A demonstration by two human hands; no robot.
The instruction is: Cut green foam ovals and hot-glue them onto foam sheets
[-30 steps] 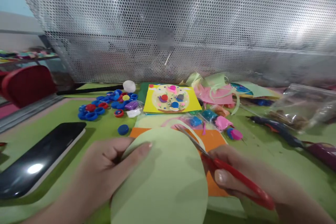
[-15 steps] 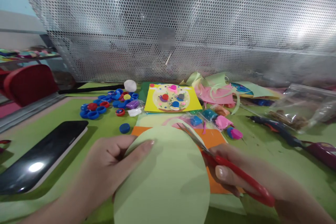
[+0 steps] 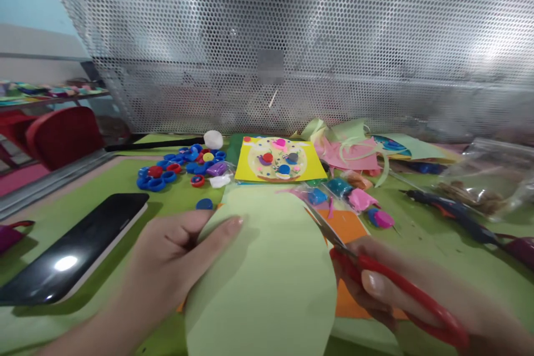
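A light green paper (image 3: 262,278) with a rounded outline fills the front middle, tilted toward me. My left hand (image 3: 179,261) grips its left edge, thumb on top and fingers behind. In my right hand (image 3: 384,283) are red-handled scissors (image 3: 417,300), thumb and fingers through the grips. Their metal blades point up and left at the paper's upper right edge; the tips are partly hidden there. Beneath the paper lies an orange sheet (image 3: 350,228). Farther back rests a yellow card (image 3: 246,164) bearing a round decorated picture with bottle caps (image 3: 267,158).
A black phone (image 3: 83,245) lies at left, beside blue and red bottle caps (image 3: 156,182). Clay packets (image 3: 340,186), paper scraps (image 3: 354,156), a glue gun (image 3: 454,214) and a clear bag (image 3: 484,178) are at right. A perforated metal panel (image 3: 312,39) stands behind.
The scissors and my right hand have shifted right and slightly down. The paper's top edge has risen a little, still in my left hand. The whole view has shifted slightly.
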